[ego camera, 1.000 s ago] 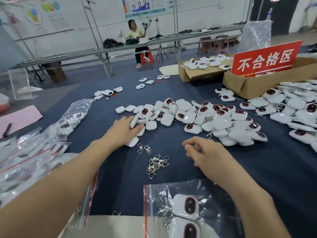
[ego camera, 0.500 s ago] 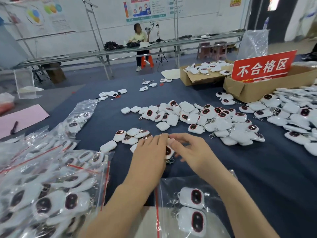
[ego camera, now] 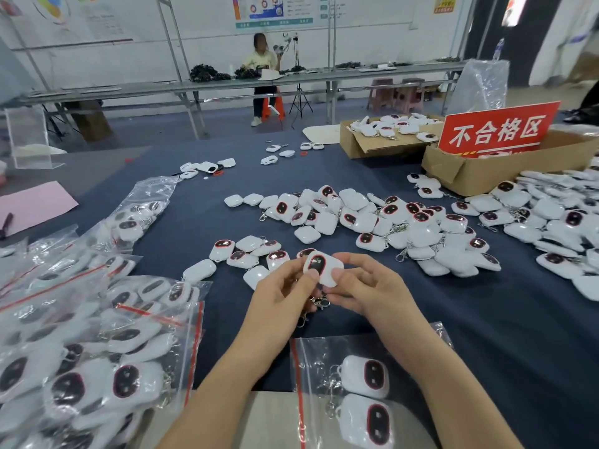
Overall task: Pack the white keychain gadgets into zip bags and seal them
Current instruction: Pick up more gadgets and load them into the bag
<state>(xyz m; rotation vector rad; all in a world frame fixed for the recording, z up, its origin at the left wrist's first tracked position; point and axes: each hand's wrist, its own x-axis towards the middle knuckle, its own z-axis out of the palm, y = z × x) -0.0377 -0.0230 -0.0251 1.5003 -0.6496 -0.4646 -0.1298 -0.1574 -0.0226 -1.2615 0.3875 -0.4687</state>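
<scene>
On the left lies a heap of full bags (ego camera: 97, 351), each with a red strip; they are put to the side, I think, because they are done; a small bunch of loose gadgets (ego camera: 246, 254) sits just past the hands, likely so they are easy to reach; the left hand (ego camera: 285, 296) and the right hand (ego camera: 366, 286) are together, and both pinch one white gadget (ego camera: 322, 267) by its edges, up off the blue bench (ego camera: 486, 335); its dark face points up at the person, maybe so it can be checked; its metal clip (ego camera: 319, 301) hangs down between the hands; the zip bag (ego camera: 311, 358) lies flat just below the hands with two gadgets inside, so the next one has a short way to go; I cannot tell if its top is open; on the right a big pile (ego camera: 372, 218) waits, and a brown box (ego camera: 486, 170) with a red sign (ego camera: 496, 131) stands behind it.
</scene>
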